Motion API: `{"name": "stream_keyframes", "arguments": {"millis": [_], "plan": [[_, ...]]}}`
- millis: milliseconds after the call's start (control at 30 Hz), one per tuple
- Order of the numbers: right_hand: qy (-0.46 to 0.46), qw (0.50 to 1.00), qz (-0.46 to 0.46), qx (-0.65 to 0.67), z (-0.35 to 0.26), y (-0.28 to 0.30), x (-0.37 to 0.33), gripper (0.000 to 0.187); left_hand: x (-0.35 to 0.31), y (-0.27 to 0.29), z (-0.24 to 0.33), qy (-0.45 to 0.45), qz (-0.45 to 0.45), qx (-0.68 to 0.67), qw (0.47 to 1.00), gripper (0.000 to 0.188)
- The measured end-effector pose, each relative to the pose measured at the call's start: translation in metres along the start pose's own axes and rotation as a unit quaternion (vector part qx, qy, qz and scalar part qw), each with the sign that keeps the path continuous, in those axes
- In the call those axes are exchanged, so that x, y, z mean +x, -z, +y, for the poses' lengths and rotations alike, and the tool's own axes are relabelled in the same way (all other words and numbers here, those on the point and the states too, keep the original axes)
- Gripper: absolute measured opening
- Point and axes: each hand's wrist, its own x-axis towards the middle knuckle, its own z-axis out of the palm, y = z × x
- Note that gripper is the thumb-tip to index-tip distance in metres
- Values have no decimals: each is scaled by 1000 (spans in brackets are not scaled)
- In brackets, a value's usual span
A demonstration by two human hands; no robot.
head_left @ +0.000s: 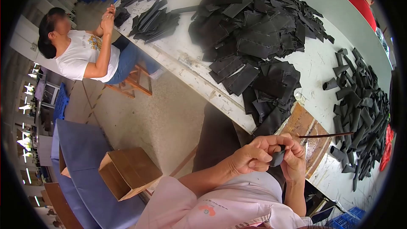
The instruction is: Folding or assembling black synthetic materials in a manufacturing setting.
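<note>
My left hand [253, 156] and my right hand [294, 157] meet above the near edge of the table, in front of my body. Between them is a small black fabric piece [277, 158], bent or folded over, pinched by the fingers of both. Just beyond my fingers a thin dark rod [327, 135] sticks out to the right over a brown taped board [299, 121]. A large heap of flat black fabric pieces [258, 38] lies ahead and spills toward my hands. To the right is a pile of black tube-shaped pieces [360, 110].
Strips of black material [154, 25] lie on the far left of the white table [182, 61]. There a seated co-worker [87, 51] holds both hands together. An open cardboard box [129, 173] rests on blue-grey cloth [80, 157] at my left. A red item [386, 148] sits at the right edge.
</note>
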Motion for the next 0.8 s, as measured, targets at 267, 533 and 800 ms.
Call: {"name": "stream_keyframes", "arguments": {"millis": [267,533,800], "plan": [[163,932,78,-313,-10,-1,1,16,16,-11,-23,-278,231,529,768,19],[255,857,95,-437,-5,-10,9,15,18,3,-28,-345,264,492,754,8],[41,990,36,-132,-14,4,-4,21,14,8,-15,-100,78,135,983,13]]}}
